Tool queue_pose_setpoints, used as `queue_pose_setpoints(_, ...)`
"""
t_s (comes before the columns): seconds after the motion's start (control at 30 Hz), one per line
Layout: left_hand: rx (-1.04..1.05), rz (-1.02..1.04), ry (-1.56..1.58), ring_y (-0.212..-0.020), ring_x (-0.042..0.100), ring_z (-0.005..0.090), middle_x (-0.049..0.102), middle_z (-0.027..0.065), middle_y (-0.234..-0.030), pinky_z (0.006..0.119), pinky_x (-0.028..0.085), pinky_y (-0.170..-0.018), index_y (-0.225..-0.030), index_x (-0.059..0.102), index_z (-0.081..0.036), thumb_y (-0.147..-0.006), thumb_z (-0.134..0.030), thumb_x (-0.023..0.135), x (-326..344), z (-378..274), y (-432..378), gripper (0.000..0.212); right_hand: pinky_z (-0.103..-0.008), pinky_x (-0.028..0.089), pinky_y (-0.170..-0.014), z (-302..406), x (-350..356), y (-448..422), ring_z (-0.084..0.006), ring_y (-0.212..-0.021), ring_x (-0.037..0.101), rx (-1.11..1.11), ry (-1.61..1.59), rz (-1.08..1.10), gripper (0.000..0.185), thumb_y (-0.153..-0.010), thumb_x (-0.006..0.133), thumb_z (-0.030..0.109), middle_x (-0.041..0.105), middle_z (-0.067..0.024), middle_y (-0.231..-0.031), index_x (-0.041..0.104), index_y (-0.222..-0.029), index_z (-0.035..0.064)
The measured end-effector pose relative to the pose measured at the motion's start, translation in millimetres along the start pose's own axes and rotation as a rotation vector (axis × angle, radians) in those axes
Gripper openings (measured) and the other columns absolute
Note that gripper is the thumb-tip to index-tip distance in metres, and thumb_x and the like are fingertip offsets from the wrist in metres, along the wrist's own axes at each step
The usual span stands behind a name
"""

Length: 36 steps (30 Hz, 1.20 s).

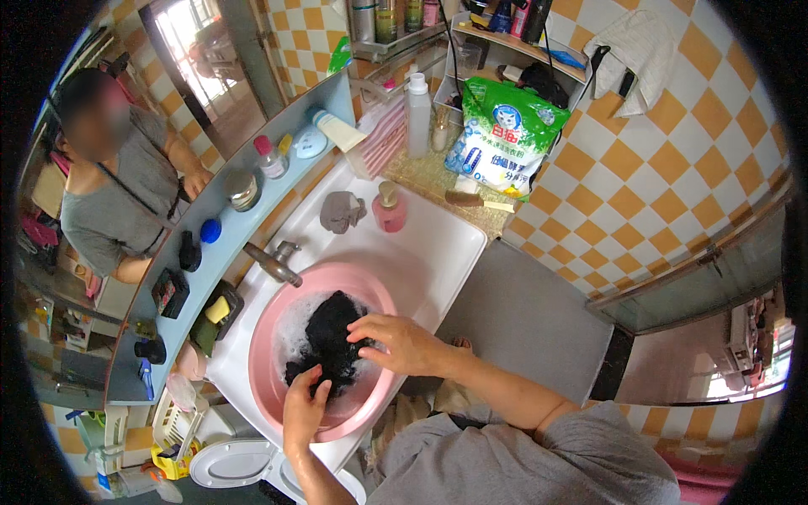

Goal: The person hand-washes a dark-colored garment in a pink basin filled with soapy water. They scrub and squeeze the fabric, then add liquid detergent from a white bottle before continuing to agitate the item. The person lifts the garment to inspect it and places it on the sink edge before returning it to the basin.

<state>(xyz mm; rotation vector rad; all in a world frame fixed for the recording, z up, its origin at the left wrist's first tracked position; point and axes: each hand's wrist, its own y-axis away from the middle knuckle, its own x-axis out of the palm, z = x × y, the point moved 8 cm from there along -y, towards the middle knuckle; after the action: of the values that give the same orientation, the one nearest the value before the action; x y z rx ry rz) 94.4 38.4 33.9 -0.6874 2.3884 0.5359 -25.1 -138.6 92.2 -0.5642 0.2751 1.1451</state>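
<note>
Black wet cloth [334, 328] lies in soapy water inside a pink plastic basin [260, 379], which stands in the white sink [442, 252]. My left hand [303, 404] is at the basin's near left part, thumb and fingers apart beside the lower end of the cloth. My right hand [394, 344] reaches over the basin's right side, its fingers spread at the cloth's right edge. Whether the fingertips grip any fabric cannot be told. Above the basin's upper rim juts a metal faucet [274, 265].
A pink pump bottle [389, 211] and a crumpled grey cloth [341, 212] sit at the sink's back. Behind are a green detergent bag [505, 136], a brush [476, 201] and a clear bottle [418, 120]. A blue shelf [259, 202] with toiletries runs below the mirror; a toilet [233, 464] stands lower left.
</note>
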Motion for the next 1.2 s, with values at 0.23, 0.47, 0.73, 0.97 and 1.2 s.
queue_pose_setpoints(0.23,0.019,-0.28,1.18,-0.108,0.061,0.0353,0.063,0.0219,-0.112,0.042,0.05,-0.093,-0.118,0.059,-0.002,-0.095,-0.034,0.057,-19.2,-40.5,-12.0,0.04,-0.0315,0.044,-0.099,-18.0,-19.8,-13.0,-0.0176,-0.118,0.053,0.169,-1.083,0.285,0.036,-0.094,0.059,0.011,0.055,-0.0088,-0.13,0.052,-0.128,0.001)
queue_pose_setpoints(0.47,-0.121,-0.778,-0.006,-0.121,0.048,0.0358,0.055,0.0184,-0.125,0.04,0.035,-0.105,-0.128,0.052,0.0,-0.082,-0.008,0.067,-13.8,-68.4,12.3,0.049,-0.0387,0.045,-0.092,-147.7,-170.9,-23.5,-0.0281,-0.117,0.051,0.151,-0.109,-0.54,0.062,-0.081,0.074,0.026,0.053,-0.0177,-0.126,0.045,-0.131,0.0022)
queue_pose_setpoints(0.73,-0.11,-0.776,-0.379,-0.124,0.046,0.0351,0.053,0.0167,-0.129,0.043,0.034,-0.107,-0.124,0.057,-0.003,-0.082,-0.002,0.065,16.4,-133.1,44.2,0.043,-0.0436,0.04,-0.101,-234.1,-287.8,-142.2,-0.0401,-0.117,0.049,0.334,0.338,-0.858,0.089,-0.075,0.077,0.038,0.048,-0.0307,-0.127,0.033,-0.135,-0.0093)
queue_pose_setpoints(0.97,-0.156,-0.801,-0.415,-0.123,0.049,0.0347,0.057,0.0163,-0.125,0.043,0.036,-0.104,-0.117,0.06,-0.002,-0.082,-0.003,0.064,15.3,-139.4,66.3,0.035,-0.0427,0.051,-0.086,-273.1,-296.3,-202.2,-0.035,-0.103,0.061,0.847,0.383,-0.801,0.089,-0.065,0.081,0.053,0.06,-0.023,-0.112,0.044,-0.124,-0.0021)
queue_pose_setpoints(1.2,-0.178,-0.788,-0.297,-0.116,0.055,0.0335,0.061,0.0162,-0.116,0.041,0.04,-0.1,-0.112,0.063,-0.002,-0.083,-0.002,0.063,2.2,-125.8,68.6,0.029,-0.0424,0.053,-0.08,-300.1,-306.3,-205.2,-0.0343,-0.095,0.066,0.817,0.448,-0.91,0.087,-0.066,0.076,0.06,0.065,-0.0216,-0.106,0.046,-0.119,-0.0027)
